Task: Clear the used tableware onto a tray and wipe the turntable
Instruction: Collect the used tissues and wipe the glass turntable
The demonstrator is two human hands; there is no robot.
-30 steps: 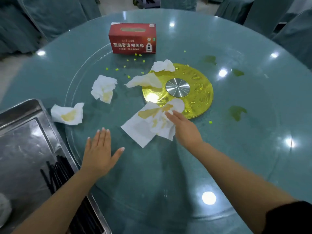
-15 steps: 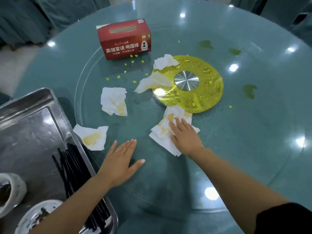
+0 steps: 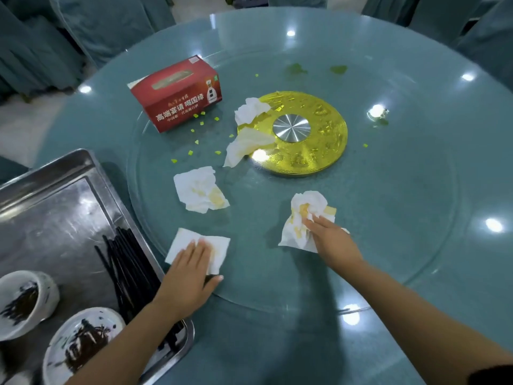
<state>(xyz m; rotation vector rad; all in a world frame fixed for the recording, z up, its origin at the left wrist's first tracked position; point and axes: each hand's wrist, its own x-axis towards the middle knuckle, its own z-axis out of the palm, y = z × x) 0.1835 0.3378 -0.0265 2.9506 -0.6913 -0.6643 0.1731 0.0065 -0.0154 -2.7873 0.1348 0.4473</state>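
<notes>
White tissue under both hands: the left hand (image 3: pixel 191 266) lay flat, fingers straight, pressing a stained napkin (image 3: pixel 198 250) at the glass turntable (image 3: pixel 402 218) rim, likely to mop it; half a second before, that hand rested bare on the glass. The right hand (image 3: pixel 330 237) pinched a crumpled napkin (image 3: pixel 302 218), now bunched tighter and nearer. On the surface to the left, the steel tray (image 3: pixel 55 218) held chopsticks (image 3: pixel 130 262) and used bowls (image 3: pixel 25 301)
</notes>
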